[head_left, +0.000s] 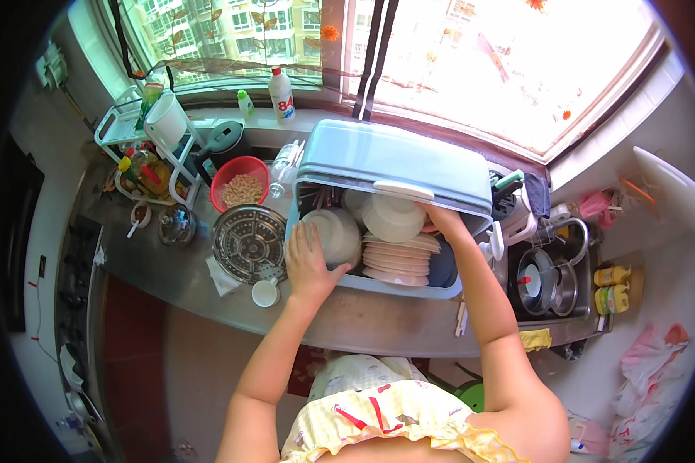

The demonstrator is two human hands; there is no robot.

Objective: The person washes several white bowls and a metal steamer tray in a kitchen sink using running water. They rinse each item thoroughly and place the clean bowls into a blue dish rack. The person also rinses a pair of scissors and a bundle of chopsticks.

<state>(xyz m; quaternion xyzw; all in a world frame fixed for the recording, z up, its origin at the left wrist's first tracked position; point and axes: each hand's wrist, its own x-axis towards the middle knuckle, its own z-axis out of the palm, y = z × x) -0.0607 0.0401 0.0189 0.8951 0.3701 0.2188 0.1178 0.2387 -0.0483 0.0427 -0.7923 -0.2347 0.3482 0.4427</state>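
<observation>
A light blue plastic dish storage box (pixel 394 153) stands on the metal counter with its front open. Inside are stacked white bowls (pixel 333 237), a stack of plates (pixel 399 260) and more white bowls (pixel 392 217) above the plates. My left hand (pixel 311 252) lies at the box's left front, fingers spread against the left bowls, thumb pointing right. My right hand (pixel 437 220) reaches into the box's right side beside the upper bowls; its fingers are partly hidden, so its hold cannot be told. A white mug (pixel 265 293) sits just left of the box.
Left of the box are a round perforated steel steamer tray (pixel 250 243), a red bowl of nuts or beans (pixel 214 184), a glass jar (pixel 176 224) and a white rack (pixel 119 130) with bottles. On the right, a sink (pixel 582 295) holds pans. Bottles stand on the windowsill.
</observation>
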